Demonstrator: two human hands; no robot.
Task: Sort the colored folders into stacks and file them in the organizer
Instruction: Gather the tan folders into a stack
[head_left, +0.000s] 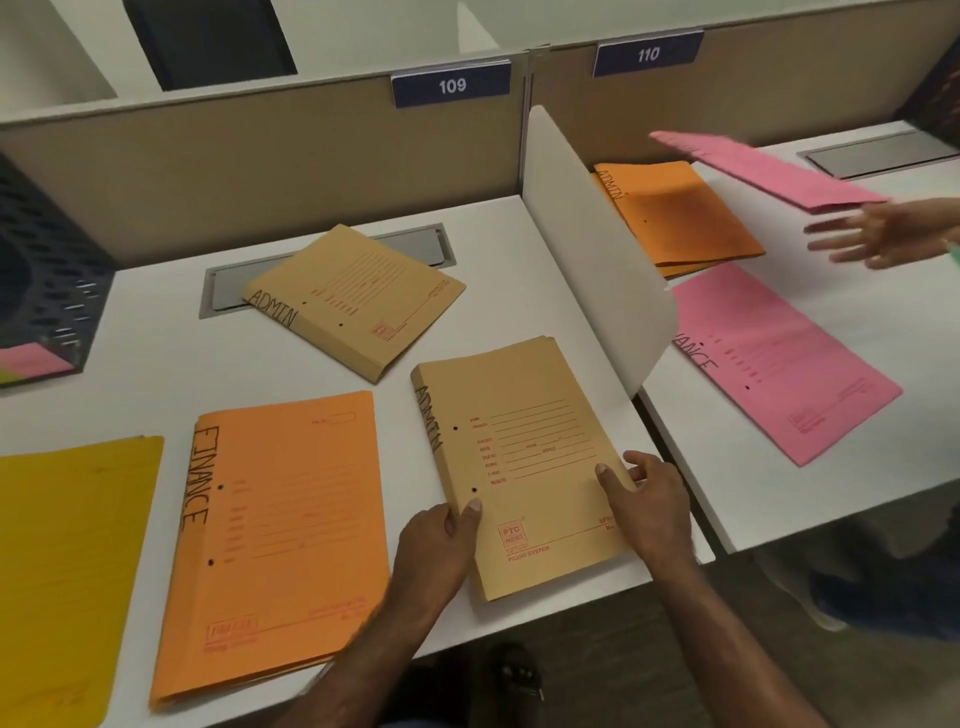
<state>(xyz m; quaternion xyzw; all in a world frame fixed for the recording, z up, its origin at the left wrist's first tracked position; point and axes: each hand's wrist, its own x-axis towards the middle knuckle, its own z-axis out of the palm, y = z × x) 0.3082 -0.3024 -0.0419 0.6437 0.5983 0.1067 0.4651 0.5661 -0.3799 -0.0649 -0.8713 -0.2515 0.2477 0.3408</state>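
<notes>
A tan ADMIN folder stack (524, 447) lies at the desk's front edge. My left hand (436, 545) grips its left spine edge and my right hand (649, 499) holds its right edge, thumb on top. Farther back lies a second tan ADMIN folder (358, 296). To the left sit an orange FINANCE stack (280, 540) and a yellow folder (62, 566). The black mesh organizer (47, 280) stands at the far left with pink and green folders in its base.
A white divider panel (587, 234) separates my desk from the neighbouring desk (779, 493). There lie an orange ADMIN stack (680, 213) and a pink folder (779, 358). Another person's hand (872, 234) reaches under a raised pink folder (763, 169). Grey cable hatches sit at the back.
</notes>
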